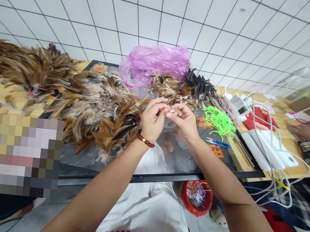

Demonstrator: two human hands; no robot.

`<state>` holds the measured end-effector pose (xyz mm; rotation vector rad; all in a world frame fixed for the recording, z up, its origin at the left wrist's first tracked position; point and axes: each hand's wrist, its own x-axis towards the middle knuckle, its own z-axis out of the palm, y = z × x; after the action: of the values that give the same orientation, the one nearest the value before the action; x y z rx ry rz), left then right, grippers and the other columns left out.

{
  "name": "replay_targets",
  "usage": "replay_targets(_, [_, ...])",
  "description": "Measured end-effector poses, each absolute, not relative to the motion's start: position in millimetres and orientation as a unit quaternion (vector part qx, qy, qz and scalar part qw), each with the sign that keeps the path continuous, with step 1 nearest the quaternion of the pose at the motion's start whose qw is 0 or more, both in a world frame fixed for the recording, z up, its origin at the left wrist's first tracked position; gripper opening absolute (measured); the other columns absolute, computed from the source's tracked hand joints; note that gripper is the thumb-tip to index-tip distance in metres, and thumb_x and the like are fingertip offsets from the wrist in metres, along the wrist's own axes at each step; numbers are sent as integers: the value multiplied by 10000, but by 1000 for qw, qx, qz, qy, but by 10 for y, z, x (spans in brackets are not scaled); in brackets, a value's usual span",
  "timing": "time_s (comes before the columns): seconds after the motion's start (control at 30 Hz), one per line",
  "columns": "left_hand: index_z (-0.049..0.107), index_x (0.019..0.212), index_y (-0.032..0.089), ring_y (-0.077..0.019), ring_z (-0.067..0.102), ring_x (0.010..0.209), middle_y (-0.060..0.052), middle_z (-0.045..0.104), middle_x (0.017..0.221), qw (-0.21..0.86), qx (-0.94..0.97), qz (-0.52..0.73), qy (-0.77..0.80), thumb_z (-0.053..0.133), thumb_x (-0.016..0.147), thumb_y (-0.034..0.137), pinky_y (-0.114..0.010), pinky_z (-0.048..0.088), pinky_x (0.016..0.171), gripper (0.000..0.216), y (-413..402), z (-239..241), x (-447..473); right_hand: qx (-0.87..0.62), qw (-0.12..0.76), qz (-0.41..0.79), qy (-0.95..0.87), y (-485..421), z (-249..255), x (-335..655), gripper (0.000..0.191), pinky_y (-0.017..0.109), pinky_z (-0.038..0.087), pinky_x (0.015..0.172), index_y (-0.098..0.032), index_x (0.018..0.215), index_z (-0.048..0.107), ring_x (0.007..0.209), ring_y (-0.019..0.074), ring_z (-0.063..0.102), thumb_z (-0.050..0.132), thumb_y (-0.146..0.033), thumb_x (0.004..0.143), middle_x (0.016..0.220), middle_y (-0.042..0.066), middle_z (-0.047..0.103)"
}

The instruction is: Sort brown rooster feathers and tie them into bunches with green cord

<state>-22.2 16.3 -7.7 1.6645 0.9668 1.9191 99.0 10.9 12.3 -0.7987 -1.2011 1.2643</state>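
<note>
Two Hands Meet Over a Feather-Strewn Board

And here we are, front and centre: the left hand (153, 119) and the right hand (184, 122) come together fingertip to fingertip above the dark board (180, 159). Both are curled nearly closed, thumbs against fingers, pinching one small feathery bit with a red strand (167, 110). Fingertips only, probably because the piece is too slight for a fuller grip; the finer wrapping is too small to tell.

Look right: blue-handled snips (222, 143) lie blades toward the hands, handily placed, I'd judge, for the right. Below the near edge sits a red bin (195, 211), likely there to catch scraps.

Now the count! Feather heaps: five as I make it, though they overlap. One at far left (35, 66), one big pale-brown heap (90, 98), one brown bunch nearer (116, 130), one beyond the hands (171, 88), one black (202, 87). Single feathers? Too many to number. One pink bag (155, 62) at the far side, one tangle of green strands (218, 122), one pair of snips, one beaded bracelet (146, 141) and, at far right, one co-worker's hand (308, 130).
</note>
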Motion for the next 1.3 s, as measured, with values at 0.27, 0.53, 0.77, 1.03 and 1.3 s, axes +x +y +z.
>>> replay_targets(0.27, [670, 834, 187, -73, 568, 492, 9, 672, 657, 401, 518, 693, 302, 677, 808, 409, -191, 466, 486, 224, 147, -23, -190, -342, 483, 641, -488, 148, 142, 1065, 394, 180, 288, 435, -173, 844, 609, 520, 60, 479, 850, -377, 606, 666, -19, 625])
replay_targets(0.53, [672, 796, 166, -116, 644, 543, -6, 690, 641, 474, 467, 685, 296, 791, 668, 450, -242, 550, 546, 333, 169, 11, -155, -339, 584, 476, -563, 145, 196, 1111, 369, 238, 433, 531, -222, 997, 675, 593, 88, 522, 768, -437, 712, 741, -19, 615])
replay_targets(0.77, [676, 776, 159, -111, 631, 529, -1, 670, 603, 508, 486, 640, 311, 793, 670, 405, -247, 547, 562, 293, 97, 45, -146, -366, 571, 480, -556, 119, 213, 1106, 321, 255, 424, 502, -207, 796, 667, 556, 110, 524, 779, -484, 678, 652, -11, 614])
replay_targets(1.03, [617, 743, 151, -125, 680, 644, -33, 708, 738, 596, 376, 631, 325, 760, 711, 300, -284, 576, 677, 209, 139, -16, -114, -349, 603, 463, -548, 207, 66, 1129, 336, 215, 302, 482, -203, 737, 532, 498, 63, 365, 713, -485, 769, 600, -59, 468])
replay_targets(1.3, [521, 711, 154, -127, 689, 828, -80, 709, 955, 604, 342, 659, 290, 661, 784, 196, -350, 546, 874, 163, 162, -61, -128, -373, 599, 463, -536, 288, -34, 1117, 430, 228, 273, 492, -218, 710, 445, 491, 74, 326, 672, -580, 758, 581, -68, 400])
